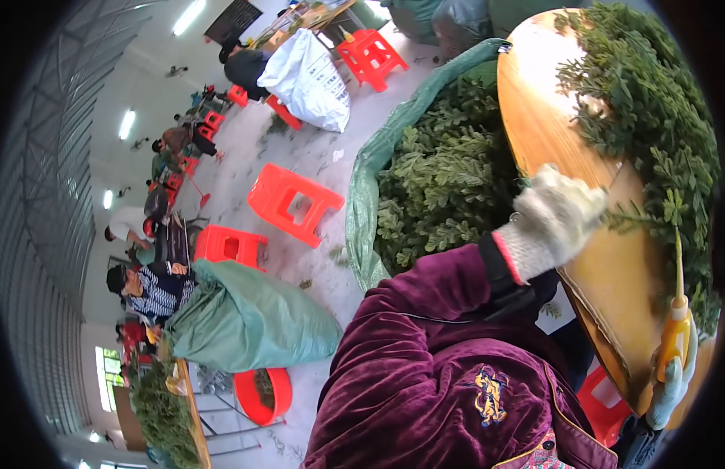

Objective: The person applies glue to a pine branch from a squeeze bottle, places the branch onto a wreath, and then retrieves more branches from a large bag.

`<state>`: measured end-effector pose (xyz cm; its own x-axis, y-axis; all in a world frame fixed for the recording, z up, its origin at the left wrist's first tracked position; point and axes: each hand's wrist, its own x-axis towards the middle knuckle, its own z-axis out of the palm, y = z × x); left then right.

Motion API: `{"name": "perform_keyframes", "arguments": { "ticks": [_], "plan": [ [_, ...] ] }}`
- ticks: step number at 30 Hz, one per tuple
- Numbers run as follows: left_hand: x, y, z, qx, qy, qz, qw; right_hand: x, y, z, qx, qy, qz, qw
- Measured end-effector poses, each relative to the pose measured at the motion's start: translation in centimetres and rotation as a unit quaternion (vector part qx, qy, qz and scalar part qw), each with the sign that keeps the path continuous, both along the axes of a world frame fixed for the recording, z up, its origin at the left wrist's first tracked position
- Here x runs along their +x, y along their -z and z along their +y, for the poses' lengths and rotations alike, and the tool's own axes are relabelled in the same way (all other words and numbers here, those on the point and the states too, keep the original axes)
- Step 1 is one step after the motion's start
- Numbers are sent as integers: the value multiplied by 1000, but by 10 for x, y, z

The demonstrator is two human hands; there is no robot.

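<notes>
My left hand [551, 223], in a white knitted glove with a red-edged cuff, is closed above the wooden tabletop [530, 86]. A small green fir-like sprig [630, 216] sticks out from its fingertips. At the lower right my right hand [676, 377], in a pale grey-blue glove, is wrapped round a yellow bottle [674, 340] with a long thin nozzle. The nozzle points up, its tip close to the green foliage. A thick heap of green branches [640, 78] covers the table's far right side.
Beside the table stands an open green sack [364, 195] full of green sprigs. Red stools [296, 205], a closed green sack [253, 316] and a red basin [278, 395] stand on the floor to the left. Other people [155, 289] sit further off, near a white sack [307, 82].
</notes>
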<state>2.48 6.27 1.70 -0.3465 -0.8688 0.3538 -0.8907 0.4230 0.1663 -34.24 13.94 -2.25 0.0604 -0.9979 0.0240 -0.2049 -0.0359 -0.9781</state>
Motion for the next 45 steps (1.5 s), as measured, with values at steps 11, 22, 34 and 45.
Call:
{"name": "perform_keyframes", "arguments": {
  "ticks": [11,22,34,45],
  "plan": [
    [146,39,25,221,-373,-38,900,-61,54,-39,108,-116,-230,960],
    [134,28,46,279,-321,-59,903,-16,80,-50,80,-52,-286,953],
    [130,10,31,-80,-199,24,976,33,21,-19,121,-21,-238,964],
    [83,32,-37,-75,-49,17,996,20,16,-31,141,-105,-374,911]
  ]
}}
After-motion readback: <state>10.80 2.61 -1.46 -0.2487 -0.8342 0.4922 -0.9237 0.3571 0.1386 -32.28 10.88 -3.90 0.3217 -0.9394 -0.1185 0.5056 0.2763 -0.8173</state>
